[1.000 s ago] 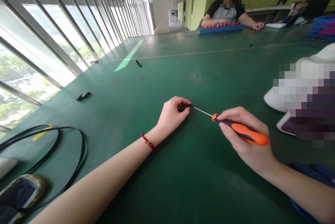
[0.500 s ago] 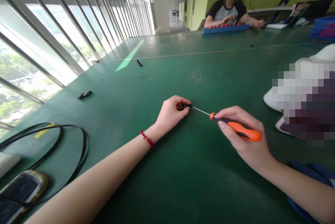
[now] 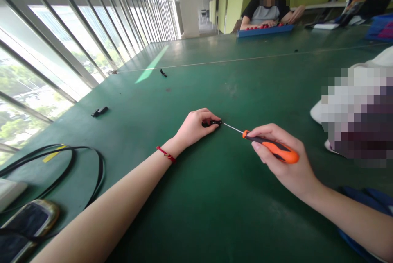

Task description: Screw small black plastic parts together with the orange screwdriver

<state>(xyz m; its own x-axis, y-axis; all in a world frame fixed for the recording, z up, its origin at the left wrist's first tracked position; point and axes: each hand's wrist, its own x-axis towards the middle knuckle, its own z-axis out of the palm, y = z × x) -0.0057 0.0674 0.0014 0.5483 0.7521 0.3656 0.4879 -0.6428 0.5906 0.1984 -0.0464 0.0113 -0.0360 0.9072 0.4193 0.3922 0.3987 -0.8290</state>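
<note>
Over the middle of the green table [image 3: 190,87], my left hand [image 3: 198,125] pinches a small black part [image 3: 216,122] between thumb and fingers. To its right, my right hand [image 3: 279,152] is closed around an orange and black screwdriver [image 3: 284,152]. The thin metal shaft points left, its tip at or very near the right end of the black part; whether they touch is too small to tell. A red bracelet [image 3: 166,154] circles my left wrist.
Small black pieces lie at the left [image 3: 100,111] and farther back [image 3: 163,73]. A black cable [image 3: 100,168] loops beside a phone [image 3: 27,226] at lower left. Across the table a person [image 3: 270,9] sits behind a blue tray [image 3: 265,31]. A white object [image 3: 317,111] is at right.
Both my hands have shifted slightly left, with the black part and the screwdriver still held. The person across the table has raised one hand.
</note>
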